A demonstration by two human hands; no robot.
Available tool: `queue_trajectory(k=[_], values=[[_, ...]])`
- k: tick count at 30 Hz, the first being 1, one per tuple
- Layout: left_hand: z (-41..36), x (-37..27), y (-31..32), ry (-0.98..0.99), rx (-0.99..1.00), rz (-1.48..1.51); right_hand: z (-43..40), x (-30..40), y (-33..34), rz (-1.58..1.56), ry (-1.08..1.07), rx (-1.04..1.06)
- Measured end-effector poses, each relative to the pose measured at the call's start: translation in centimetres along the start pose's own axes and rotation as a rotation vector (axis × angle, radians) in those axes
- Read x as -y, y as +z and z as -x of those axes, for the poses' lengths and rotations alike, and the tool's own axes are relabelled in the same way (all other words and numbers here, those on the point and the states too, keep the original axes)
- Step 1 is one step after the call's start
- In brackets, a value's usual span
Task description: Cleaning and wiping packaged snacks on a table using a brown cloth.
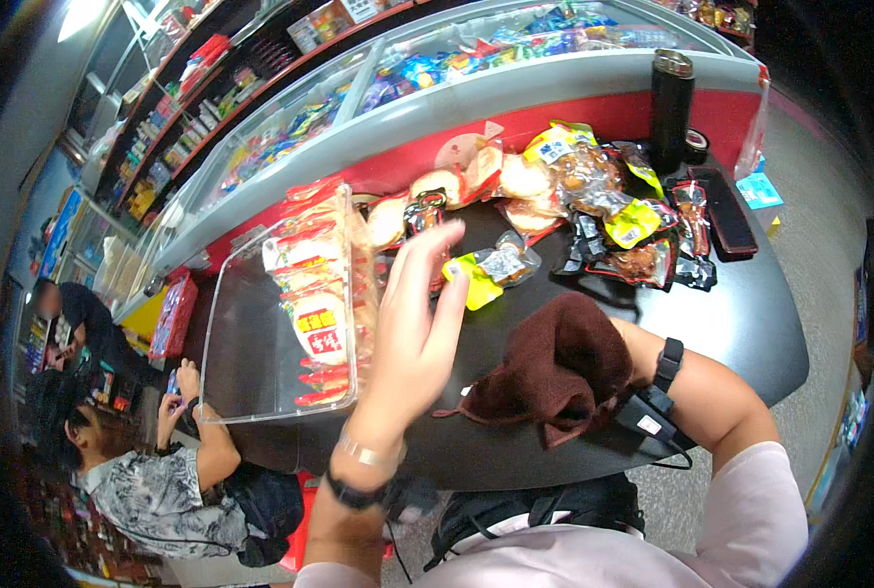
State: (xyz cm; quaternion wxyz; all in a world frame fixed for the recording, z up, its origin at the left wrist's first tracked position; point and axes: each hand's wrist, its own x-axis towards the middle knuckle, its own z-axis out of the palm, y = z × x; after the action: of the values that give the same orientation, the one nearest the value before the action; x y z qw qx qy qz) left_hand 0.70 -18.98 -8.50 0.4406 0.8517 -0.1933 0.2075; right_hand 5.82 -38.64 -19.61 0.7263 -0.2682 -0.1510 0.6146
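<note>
My left hand, with its fingers extended, is raised over the black table beside the clear plastic bin. Nothing is held in it. Under and past its fingertips lie a yellow-labelled vacuum pack of food and a small black packet. A dark brown cloth covers my right hand, whose fingers are hidden; only the wrist with a black strap shows. Wrapped round flat breads stand in a row inside the bin. More wrapped breads and packs of meat are heaped at the table's far side.
A chest freezer of colourful packets borders the table's far side. A black thermos and a smartphone rest at the right. One person sits at the left holding a phone; another person is farther back.
</note>
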Motion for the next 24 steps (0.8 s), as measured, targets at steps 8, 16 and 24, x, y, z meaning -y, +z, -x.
queue_trajectory(k=[8,16,24], values=[[-11.9,10.7,7.2,0.094,-0.145,-0.437,-0.5,-0.6,-3.3,-0.247,0.136,0.089],[-13.0,18.2,10.1,-0.018,0.070,-0.528,-1.2,-0.3,-2.3,-0.270,0.093,0.276],[-11.3,16.8,8.6,0.068,-0.179,-0.575,-1.2,0.4,-1.5,-0.132,0.030,0.085]])
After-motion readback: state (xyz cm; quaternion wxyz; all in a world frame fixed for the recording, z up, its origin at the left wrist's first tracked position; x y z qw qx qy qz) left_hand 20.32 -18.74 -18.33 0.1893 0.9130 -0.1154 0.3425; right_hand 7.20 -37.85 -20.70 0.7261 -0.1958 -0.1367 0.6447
